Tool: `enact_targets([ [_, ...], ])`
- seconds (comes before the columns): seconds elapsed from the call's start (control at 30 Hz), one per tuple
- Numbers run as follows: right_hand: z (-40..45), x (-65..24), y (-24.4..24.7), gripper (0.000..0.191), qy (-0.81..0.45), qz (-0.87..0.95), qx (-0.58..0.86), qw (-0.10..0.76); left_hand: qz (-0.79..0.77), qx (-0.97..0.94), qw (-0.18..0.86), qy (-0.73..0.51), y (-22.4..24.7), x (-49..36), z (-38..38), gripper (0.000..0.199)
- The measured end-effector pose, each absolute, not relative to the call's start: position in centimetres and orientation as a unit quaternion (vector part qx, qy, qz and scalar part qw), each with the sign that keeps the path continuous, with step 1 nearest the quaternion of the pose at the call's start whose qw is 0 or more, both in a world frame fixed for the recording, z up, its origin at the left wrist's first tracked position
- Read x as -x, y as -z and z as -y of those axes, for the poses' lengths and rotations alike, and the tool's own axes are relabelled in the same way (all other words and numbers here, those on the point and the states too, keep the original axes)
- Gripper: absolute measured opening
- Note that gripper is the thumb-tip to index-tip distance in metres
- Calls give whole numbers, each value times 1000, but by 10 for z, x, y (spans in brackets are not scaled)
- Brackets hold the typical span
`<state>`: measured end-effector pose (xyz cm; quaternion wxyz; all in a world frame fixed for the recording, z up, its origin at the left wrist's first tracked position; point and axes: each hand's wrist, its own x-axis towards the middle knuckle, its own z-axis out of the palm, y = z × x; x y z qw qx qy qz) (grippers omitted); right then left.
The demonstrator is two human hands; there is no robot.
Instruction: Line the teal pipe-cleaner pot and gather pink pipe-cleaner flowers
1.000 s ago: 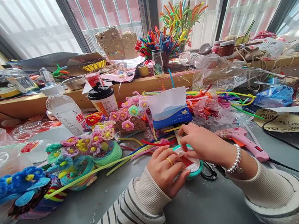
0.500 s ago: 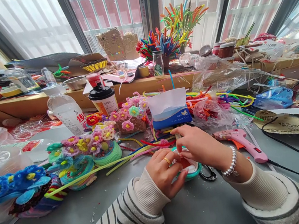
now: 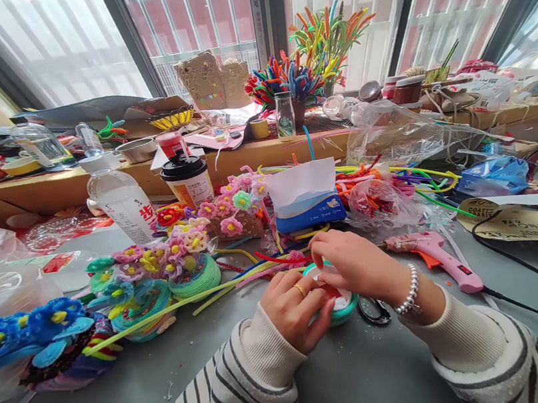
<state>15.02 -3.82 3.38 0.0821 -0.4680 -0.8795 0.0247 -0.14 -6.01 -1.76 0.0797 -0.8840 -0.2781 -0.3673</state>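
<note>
A small round teal pot (image 3: 345, 314) sits on the grey table (image 3: 356, 377), with white material and a reddish patch inside it. My left hand (image 3: 298, 308), a gold ring on one finger, is closed around the pot's near left side. Over the pot's far right rim bends my right hand (image 3: 359, 265), its fingertips down inside. Those fingers are drawn together, and whatever they pinch is hidden. Just right of the pot lie the black handles of scissors (image 3: 374, 312), partly covered by my right hand.
A pink glue gun (image 3: 444, 259) with a black cord lies at the right. Behind the pot stands a blue-and-white tissue pack (image 3: 307, 202). Fuzzy-stem flower pots (image 3: 141, 308), a plastic bottle (image 3: 120, 200) and a lidded cup (image 3: 188, 181) stand left. Long yellow fuzzy stems (image 3: 174, 308) cross the table.
My right hand has lowered and shifted slightly left, its fingers now deeper over the pot. My left hand stays at the pot's side.
</note>
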Motion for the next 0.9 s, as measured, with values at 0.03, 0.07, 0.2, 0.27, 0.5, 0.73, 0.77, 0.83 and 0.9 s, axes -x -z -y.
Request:
enact_targets([
  [0.03, 39, -151, -34, 15, -34, 875, 477, 80, 294, 877, 73, 373, 17, 1, 59, 7],
  [0.07, 39, -151, -35, 19, -42, 870, 485, 74, 321, 867, 60, 375, 15, 0, 59, 9],
  [0.2, 41, -152, -36, 20, -49, 871, 488, 19, 485, 817, -27, 310, 7, -4, 57, 34],
  [0.27, 41, -153, -35, 17, -39, 877, 479, 5, 527, 813, -81, 232, 2, -6, 56, 39],
  [0.5, 42, -151, -38, 12, -4, 880, 475, 28, 549, 817, -138, 114, -13, -13, 51, 32],
  [0.73, 42, -153, -41, 19, 23, 846, 516, 130, 604, 769, -57, 201, -22, -13, 43, 26],
  [0.77, 41, -153, -40, 20, 22, 842, 524, 125, 611, 762, -47, 212, -21, -13, 42, 26],
  [0.83, 39, -153, -37, 17, 16, 830, 546, 113, 621, 751, -28, 221, -18, -12, 41, 26],
  [0.9, 36, -151, -33, 14, 8, 819, 563, 111, 625, 748, -19, 223, -12, -11, 38, 25],
])
